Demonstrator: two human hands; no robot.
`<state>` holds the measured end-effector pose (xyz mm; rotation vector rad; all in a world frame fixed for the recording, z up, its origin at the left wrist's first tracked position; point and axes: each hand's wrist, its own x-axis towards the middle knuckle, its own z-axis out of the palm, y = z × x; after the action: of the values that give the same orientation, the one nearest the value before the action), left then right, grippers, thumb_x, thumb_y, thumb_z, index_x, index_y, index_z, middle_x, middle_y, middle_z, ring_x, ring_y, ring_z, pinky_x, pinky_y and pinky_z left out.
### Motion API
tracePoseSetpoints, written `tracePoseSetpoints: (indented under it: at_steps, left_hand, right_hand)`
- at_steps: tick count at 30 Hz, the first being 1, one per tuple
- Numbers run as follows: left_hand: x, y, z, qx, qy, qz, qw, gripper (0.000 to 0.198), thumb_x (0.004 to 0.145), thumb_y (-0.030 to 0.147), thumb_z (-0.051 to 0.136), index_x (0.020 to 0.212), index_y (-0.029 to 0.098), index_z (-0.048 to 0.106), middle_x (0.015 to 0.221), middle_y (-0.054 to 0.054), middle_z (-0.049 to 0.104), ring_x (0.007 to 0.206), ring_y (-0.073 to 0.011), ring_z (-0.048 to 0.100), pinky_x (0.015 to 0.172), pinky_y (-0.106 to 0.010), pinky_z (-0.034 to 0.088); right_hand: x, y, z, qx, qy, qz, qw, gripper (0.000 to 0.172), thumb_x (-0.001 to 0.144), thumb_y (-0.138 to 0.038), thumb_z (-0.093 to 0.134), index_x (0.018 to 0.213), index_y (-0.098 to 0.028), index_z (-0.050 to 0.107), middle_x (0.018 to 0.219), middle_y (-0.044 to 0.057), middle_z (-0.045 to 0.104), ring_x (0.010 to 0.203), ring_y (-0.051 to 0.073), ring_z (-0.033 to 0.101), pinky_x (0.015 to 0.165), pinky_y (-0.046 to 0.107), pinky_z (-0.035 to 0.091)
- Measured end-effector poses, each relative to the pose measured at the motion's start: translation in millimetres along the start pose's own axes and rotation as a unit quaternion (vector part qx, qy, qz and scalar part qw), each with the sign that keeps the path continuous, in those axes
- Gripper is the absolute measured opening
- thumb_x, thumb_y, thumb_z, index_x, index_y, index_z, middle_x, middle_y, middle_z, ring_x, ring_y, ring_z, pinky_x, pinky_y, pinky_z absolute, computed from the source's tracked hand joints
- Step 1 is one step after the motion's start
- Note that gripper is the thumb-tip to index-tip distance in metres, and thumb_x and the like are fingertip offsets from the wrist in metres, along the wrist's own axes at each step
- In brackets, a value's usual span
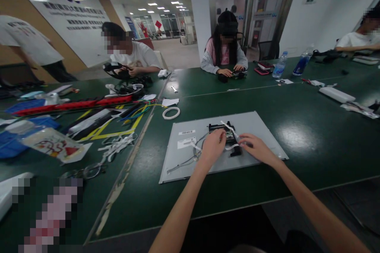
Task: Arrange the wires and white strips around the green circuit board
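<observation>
A grey flat panel [261,126] lies face down on the green table [311,118] in front of me. A black circuit module [221,127] sits on its middle, with white ribbon strips [230,128] and thin grey wires [190,156] around it. My left hand [212,148] rests on the panel with fingers curled, pinching at a white strip beside the module. My right hand [255,146] is closed on the other end of a strip by the module's right edge. What each pinch holds is partly hidden by the fingers.
A roll of white tape [171,113] lies beyond the panel. To the left are red bars [71,105], coloured cables [135,112], and plastic bags [52,142]. People work across the table; water bottles [279,65] and a white box [337,94] stand at the right.
</observation>
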<state>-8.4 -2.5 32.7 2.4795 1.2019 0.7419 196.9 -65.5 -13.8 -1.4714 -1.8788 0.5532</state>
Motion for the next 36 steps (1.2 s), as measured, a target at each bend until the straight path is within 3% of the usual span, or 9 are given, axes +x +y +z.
tracePoseSetpoints:
  at_steps: [5,10,16,22,26,32,36]
  left_hand:
    - [-27,9,-0.6,0.041,-0.028,-0.053,0.997,0.021,0.089,0.020,0.039,0.089,0.021,0.060,0.087,-0.004,0.066,0.080,-0.0169,0.060,0.072,-0.026,0.043]
    - [-35,17,1.1,0.066,-0.035,-0.072,0.995,0.020,0.090,0.022,0.040,0.088,0.020,0.059,0.088,-0.005,0.065,0.081,-0.0178,0.059,0.072,-0.027,0.044]
    - [-31,19,2.7,0.035,-0.014,-0.042,0.998,0.022,0.091,0.019,0.037,0.097,0.018,0.059,0.097,-0.006,0.062,0.092,-0.0181,0.057,0.082,-0.030,0.045]
    - [-30,27,2.5,0.022,-0.029,0.051,0.998,0.027,0.090,0.022,0.041,0.114,0.019,0.054,0.119,-0.008,0.054,0.113,-0.0205,0.048,0.100,-0.037,0.038]
    - [-25,33,4.4,0.002,-0.027,0.047,0.999,0.028,0.091,0.025,0.040,0.116,0.020,0.053,0.121,-0.008,0.055,0.117,-0.0204,0.046,0.102,-0.038,0.036]
    - [-19,27,7.0,-0.110,-0.069,-0.009,0.991,0.023,0.090,0.026,0.040,0.093,0.019,0.062,0.095,-0.004,0.066,0.088,-0.0159,0.059,0.082,-0.028,0.045]
    - [-20,21,10.2,-0.133,-0.085,-0.067,0.985,0.021,0.086,0.022,0.043,0.088,0.019,0.063,0.082,-0.001,0.066,0.074,-0.0141,0.058,0.070,-0.025,0.043]
  right_hand:
    - [0,-2,3,0.014,0.014,0.016,1.000,0.017,0.085,-0.029,0.051,0.086,-0.021,0.067,0.119,0.007,0.056,0.111,0.020,0.052,0.099,0.039,0.038]
    - [1,-2,4,0.030,0.031,0.024,0.999,0.016,0.084,-0.030,0.051,0.083,-0.021,0.064,0.115,0.007,0.058,0.108,0.019,0.053,0.098,0.040,0.038]
    - [2,-4,3,0.046,0.031,0.008,0.998,0.016,0.085,-0.030,0.049,0.084,-0.021,0.062,0.102,0.005,0.063,0.107,0.020,0.053,0.097,0.037,0.038]
    - [2,-11,3,0.059,0.051,0.036,0.996,0.021,0.086,-0.033,0.045,0.093,-0.019,0.059,0.093,0.004,0.063,0.089,0.018,0.057,0.083,0.032,0.043]
    - [3,-21,1,0.123,0.055,0.053,0.989,0.019,0.084,-0.035,0.046,0.088,-0.020,0.056,0.085,0.002,0.062,0.084,0.016,0.057,0.076,0.028,0.044]
    - [4,-26,-2,0.177,0.028,0.069,0.981,0.018,0.081,-0.035,0.050,0.085,-0.019,0.059,0.077,0.000,0.062,0.073,0.014,0.058,0.068,0.026,0.045]
    - [4,-14,2,0.138,0.035,0.099,0.985,0.022,0.079,-0.036,0.050,0.085,-0.019,0.063,0.072,0.000,0.064,0.067,0.015,0.059,0.064,0.026,0.044]
